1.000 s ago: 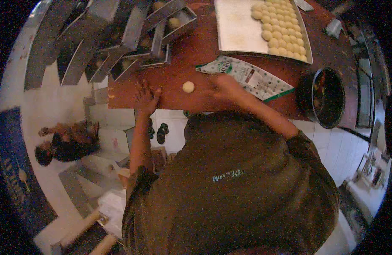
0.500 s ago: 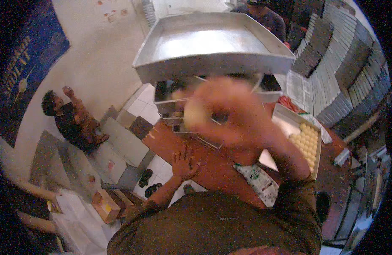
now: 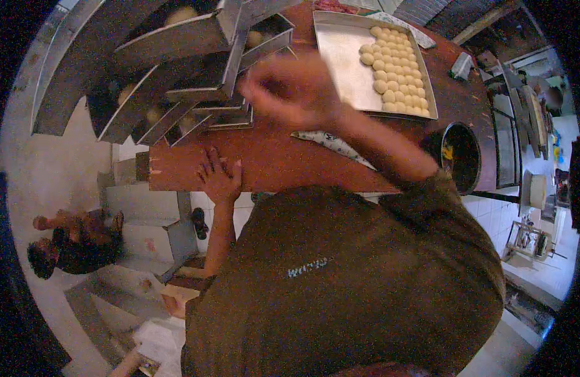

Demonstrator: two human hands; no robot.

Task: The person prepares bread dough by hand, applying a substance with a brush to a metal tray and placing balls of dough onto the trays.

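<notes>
My left hand (image 3: 219, 180) lies flat on the reddish-brown tabletop (image 3: 271, 163), its fingers spread and nothing in them. Over the table, between the metal trays and the dough tray, my right hand (image 3: 293, 91) is smeared by motion. Its fingers look curved, but whether they hold anything cannot be made out. Beside it stands a shallow metal tray (image 3: 341, 60) with a pale floured bottom. Several round dough balls (image 3: 397, 72) sit in close rows along its right side. A stack of deep metal trays (image 3: 177, 47) stands at far left, with a few pale rounds partly showing inside.
A printed sheet (image 3: 340, 149) lies beneath my right forearm. At the table's right end is a black bucket (image 3: 459, 157) with something yellow inside. A person (image 3: 76, 245) sits at the left near grey boxes (image 3: 139, 207). Metal racks (image 3: 507, 138) stand on the right.
The view has turned rightward, so the tray stack now appears at left and the dough tray fully shows. My right hand has moved from before the stack toward the dough tray. My left hand stays flat.
</notes>
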